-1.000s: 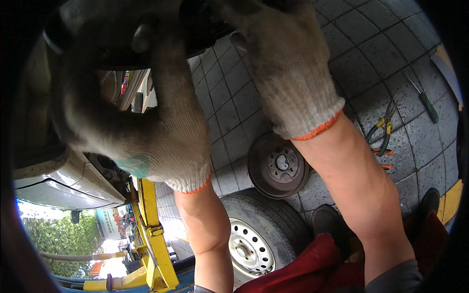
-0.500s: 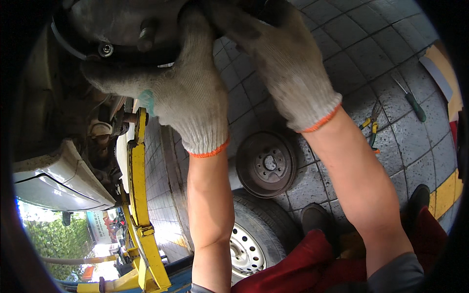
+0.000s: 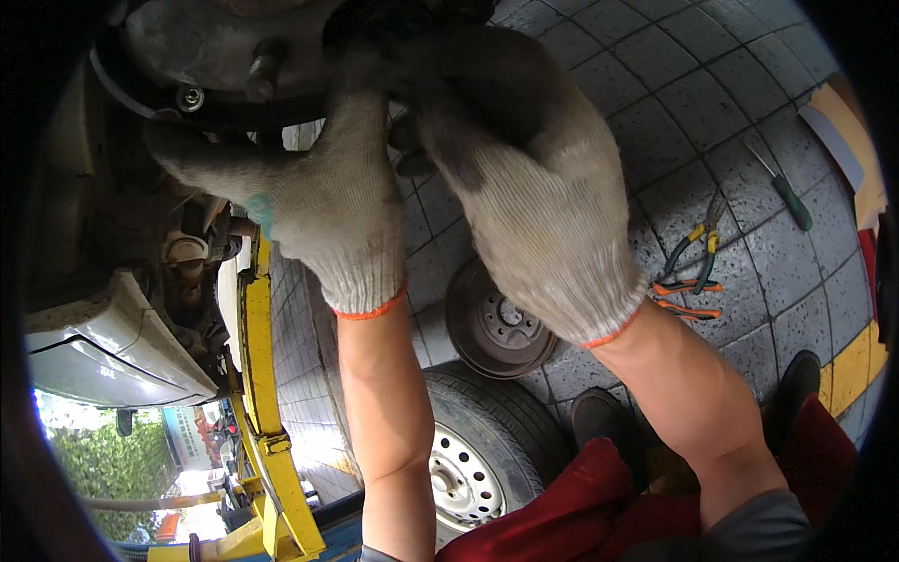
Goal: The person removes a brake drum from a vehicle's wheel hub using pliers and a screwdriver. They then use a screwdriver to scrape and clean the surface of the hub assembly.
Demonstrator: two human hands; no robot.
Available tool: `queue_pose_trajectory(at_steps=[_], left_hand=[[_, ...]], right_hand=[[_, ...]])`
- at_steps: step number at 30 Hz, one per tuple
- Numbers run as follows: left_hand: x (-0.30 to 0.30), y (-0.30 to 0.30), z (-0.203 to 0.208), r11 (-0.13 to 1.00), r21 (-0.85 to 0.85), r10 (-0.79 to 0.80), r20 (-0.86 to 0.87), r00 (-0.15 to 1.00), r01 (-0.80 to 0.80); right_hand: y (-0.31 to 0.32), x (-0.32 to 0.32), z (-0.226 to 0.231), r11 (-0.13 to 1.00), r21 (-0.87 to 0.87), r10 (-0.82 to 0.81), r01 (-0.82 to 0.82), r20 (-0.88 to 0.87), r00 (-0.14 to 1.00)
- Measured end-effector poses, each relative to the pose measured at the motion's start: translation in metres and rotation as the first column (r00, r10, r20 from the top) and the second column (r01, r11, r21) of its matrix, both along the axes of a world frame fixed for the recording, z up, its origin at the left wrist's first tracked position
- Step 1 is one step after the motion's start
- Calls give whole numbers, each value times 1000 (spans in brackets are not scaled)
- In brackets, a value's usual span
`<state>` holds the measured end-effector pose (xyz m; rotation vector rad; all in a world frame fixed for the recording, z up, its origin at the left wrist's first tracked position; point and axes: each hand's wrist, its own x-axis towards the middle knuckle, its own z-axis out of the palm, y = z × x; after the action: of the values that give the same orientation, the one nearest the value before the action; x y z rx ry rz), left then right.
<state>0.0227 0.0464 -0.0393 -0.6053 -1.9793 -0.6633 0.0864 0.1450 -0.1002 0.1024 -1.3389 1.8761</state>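
Overhead at the upper left is a grey wheel hub and brake assembly [image 3: 211, 47] with a protruding stud [image 3: 264, 73]. My left hand [image 3: 342, 201], in a dirty knitted glove with an orange cuff, grips its lower edge. The thumb stretches left beneath the hub; the fingers reach up into shadow. Close beside it, my gloved right hand [image 3: 543, 197] is raised at the assembly's right side with curled fingers. Dark shadow hides those fingertips and whatever they may hold. A removed brake drum [image 3: 468, 323] lies on the floor below, partly covered by my right glove.
A wheel with a black tyre [image 3: 510, 426] lies near my feet. Yellow-and-green pliers [image 3: 707, 234], orange-handled pliers [image 3: 688, 288] and a screwdriver [image 3: 791, 199] rest on the tiles at right. Left stand a yellow lift post [image 3: 264, 375] and the raised car's body [image 3: 112, 351]. Cardboard [image 3: 866, 178] lies far right.
My right hand has come lower and turned, its fingers curling near the left hand. The left hand has shifted slightly left, still against the brake assembly. The orange-handled pliers show more fully.
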Motion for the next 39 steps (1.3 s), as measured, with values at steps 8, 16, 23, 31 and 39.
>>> queue_pose_trajectory(at_steps=[8,16,23,31,39], left_hand=[[-3,-6,0,978,44,-205,-14,979,205],[7,1,1,957,148,-261,61,963,250],[-2,-11,9,983,-162,21,-368,930,-87],[-8,-18,26,919,-375,-85,-487,869,-121],[-4,-7,18,959,-284,-128,-387,913,14]], right_hand=[[5,-11,15,999,-50,-2,1,-8,1000],[14,11,33,819,-488,291,-303,-103,951],[9,-1,12,973,-202,-145,112,-160,976],[6,-26,5,803,269,-512,532,-145,846],[-6,-36,4,834,161,-498,527,-187,846]])
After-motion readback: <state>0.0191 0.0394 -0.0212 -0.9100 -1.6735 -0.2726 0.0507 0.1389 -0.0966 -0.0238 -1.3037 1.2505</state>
